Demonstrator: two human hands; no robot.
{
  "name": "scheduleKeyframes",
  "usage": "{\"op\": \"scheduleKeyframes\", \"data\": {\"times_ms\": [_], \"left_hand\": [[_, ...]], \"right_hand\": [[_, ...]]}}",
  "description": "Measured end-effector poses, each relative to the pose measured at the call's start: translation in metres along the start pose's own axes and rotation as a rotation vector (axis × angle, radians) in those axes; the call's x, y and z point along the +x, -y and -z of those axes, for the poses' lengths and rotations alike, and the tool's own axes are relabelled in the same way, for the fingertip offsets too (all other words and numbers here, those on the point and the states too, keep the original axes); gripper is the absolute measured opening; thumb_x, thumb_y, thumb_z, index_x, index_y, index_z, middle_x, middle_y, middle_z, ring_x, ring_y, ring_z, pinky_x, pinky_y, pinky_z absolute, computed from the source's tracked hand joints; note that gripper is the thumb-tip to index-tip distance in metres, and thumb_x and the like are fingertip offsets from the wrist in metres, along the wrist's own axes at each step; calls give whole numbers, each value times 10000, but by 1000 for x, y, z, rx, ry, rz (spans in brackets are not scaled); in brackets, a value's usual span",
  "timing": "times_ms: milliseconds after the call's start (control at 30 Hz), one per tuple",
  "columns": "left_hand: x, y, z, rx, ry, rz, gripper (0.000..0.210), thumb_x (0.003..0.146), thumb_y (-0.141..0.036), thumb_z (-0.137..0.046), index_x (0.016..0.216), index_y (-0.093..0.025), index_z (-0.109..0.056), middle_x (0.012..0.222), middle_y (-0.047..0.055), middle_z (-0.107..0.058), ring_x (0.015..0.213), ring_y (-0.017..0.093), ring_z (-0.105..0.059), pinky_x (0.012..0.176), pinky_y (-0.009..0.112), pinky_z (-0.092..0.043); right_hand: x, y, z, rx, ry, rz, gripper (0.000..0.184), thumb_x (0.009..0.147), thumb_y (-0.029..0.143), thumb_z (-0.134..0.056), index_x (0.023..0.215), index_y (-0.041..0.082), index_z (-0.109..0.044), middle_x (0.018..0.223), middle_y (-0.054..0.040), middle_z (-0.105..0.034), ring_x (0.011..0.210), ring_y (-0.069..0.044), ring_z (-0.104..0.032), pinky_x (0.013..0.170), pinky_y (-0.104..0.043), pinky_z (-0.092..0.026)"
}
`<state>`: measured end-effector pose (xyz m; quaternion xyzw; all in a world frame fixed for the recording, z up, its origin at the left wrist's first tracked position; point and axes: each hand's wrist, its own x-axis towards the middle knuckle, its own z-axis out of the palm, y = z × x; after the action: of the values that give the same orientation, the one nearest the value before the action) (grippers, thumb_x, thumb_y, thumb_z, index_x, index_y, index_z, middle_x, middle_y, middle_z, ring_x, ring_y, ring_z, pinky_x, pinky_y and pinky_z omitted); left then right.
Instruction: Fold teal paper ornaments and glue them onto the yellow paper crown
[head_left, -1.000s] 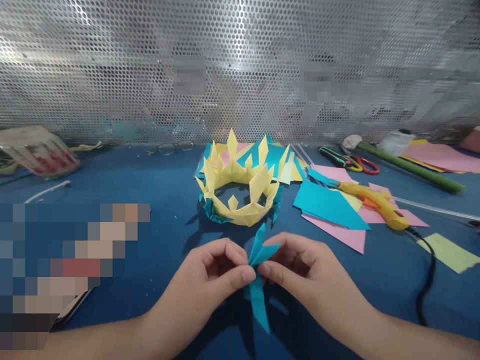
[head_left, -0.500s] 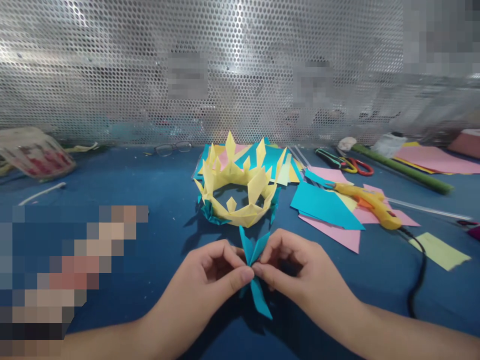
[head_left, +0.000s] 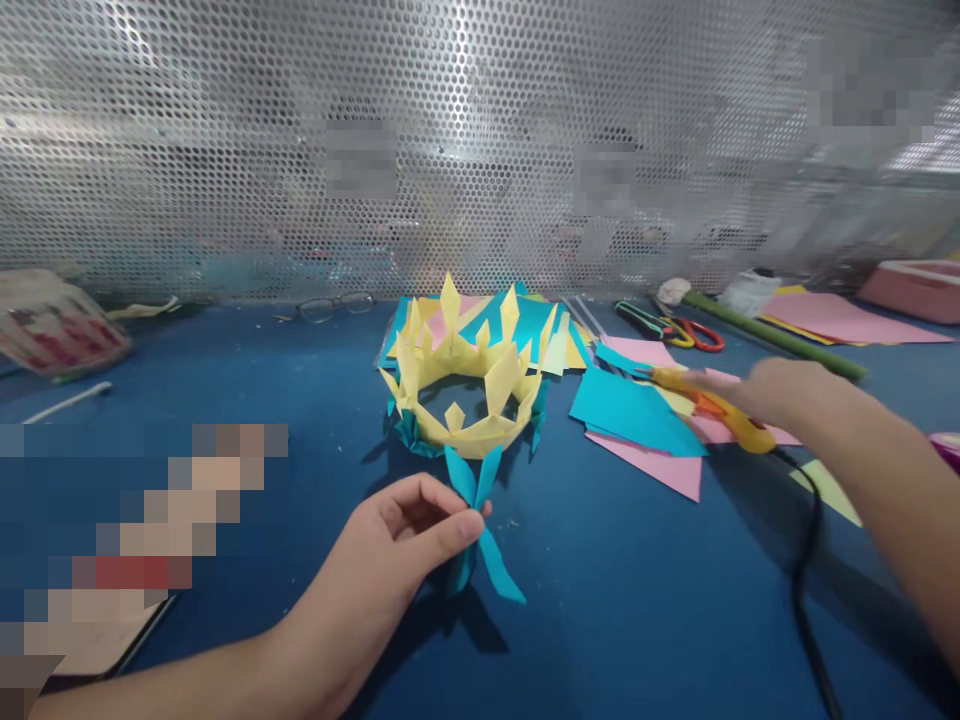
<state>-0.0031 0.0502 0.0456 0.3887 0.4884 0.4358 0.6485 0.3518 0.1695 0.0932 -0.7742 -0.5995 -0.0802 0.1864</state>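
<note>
My left hand (head_left: 420,545) is closed, pinching a folded blue paper bow (head_left: 487,480) at its middle between thumb and fingers. The bow's strips point up and down from the pinch. Just behind it stands a yellow folded-paper crown (head_left: 501,385) with blue paper pieces on its outer sides. My right hand (head_left: 787,390) is over at the right, at the yellow glue gun (head_left: 746,432), which lies on paper sheets. Motion blurs this hand and its fingers are mostly hidden, so I cannot tell whether they touch the gun.
Blue sheets (head_left: 637,410) and pink paper lie under the glue gun, whose black cord (head_left: 802,590) runs toward the front edge. Farther back are scissors (head_left: 701,335), a green stick (head_left: 795,345) and eyeglasses (head_left: 337,305). A perforated metal panel (head_left: 480,220) rises behind the table.
My right hand has left the blue paper bow and moved right to the glue gun. The left hand keeps its pinch on the bow, now slightly farther left.
</note>
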Motion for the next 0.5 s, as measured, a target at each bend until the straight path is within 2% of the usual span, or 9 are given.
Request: {"op": "scheduleKeyframes", "data": {"times_ms": [33, 67, 100, 133, 233, 300, 400, 500], "left_hand": [[0, 0, 0, -9, 0, 4, 268, 715, -364, -825, 638, -229, -608, 604, -62, -572, 974, 164, -631, 761, 208, -401], [0, 0, 0, -19, 1, 4, 272, 708, -375, -830, 639, -230, -610, 611, -62, -579, 982, 164, -631, 771, 208, -401], [0, 0, 0, -28, 2, 5, 275, 702, -384, -833, 642, -231, -613, 623, -61, -590, 994, 164, -630, 784, 207, -400], [0, -1, 0, -38, 3, 7, 280, 698, -390, -835, 642, -231, -612, 637, -58, -601, 1006, 165, -628, 798, 207, -399], [0, -2, -1, -62, 9, 18, 290, 685, -396, -843, 645, -231, -609, 693, -47, -635, 1043, 173, -622, 823, 209, -402], [0, -3, -2, -79, 19, 27, 300, 672, -408, -849, 649, -231, -606, 732, -36, -647, 1060, 183, -617, 815, 212, -410], [1, -5, -3, -95, 32, 33, 315, 671, -420, -846, 641, -231, -596, 740, -28, -639, 1049, 182, -610, 801, 207, -415], [1, -5, -2, -100, 39, 31, 313, 690, -415, -836, 636, -228, -591, 734, -21, -629, 1040, 178, -595, 795, 203, -413]], "right_hand": [[5, -14, -3, -13, 117, -28, 257, 978, 322, -546, 1168, 163, -611, 1180, -90, -619, 1025, -218, -636, 837, -382, -540], [8, -26, -6, -28, 236, -51, 260, 1021, 326, -439, 1136, 213, -643, 1185, -72, -621, 1059, -205, -627, 851, -331, -524], [11, -36, -9, -26, 340, -50, 280, 989, 348, -518, 1172, 159, -614, 1191, -89, -616, 1029, -225, -636, 847, -390, -539], [13, -44, -12, -37, 433, -69, 284, 999, 365, -489, 1157, 174, -626, 1192, -80, -615, 1026, -218, -637, 857, -378, -534], [18, -58, -16, -7, 622, -71, 257, 991, 340, -516, 1171, 186, -615, 1207, -88, -614, 1008, -203, -637, 848, -384, -541], [19, -62, -15, 31, 660, -66, 284, 1010, 348, -466, 1174, 170, -615, 1196, -83, -615, 1021, -212, -637, 854, -395, -537], [18, -61, -12, 128, 625, -53, 316, 1023, 359, -423, 1174, 161, -618, 1189, -75, -616, 1038, -222, -633, 865, -402, -531], [15, -55, -7, 281, 564, -41, 259, 994, 341, -508, 1171, 185, -616, 1215, -87, -613, 1020, -210, -631, 864, -392, -535]]}}
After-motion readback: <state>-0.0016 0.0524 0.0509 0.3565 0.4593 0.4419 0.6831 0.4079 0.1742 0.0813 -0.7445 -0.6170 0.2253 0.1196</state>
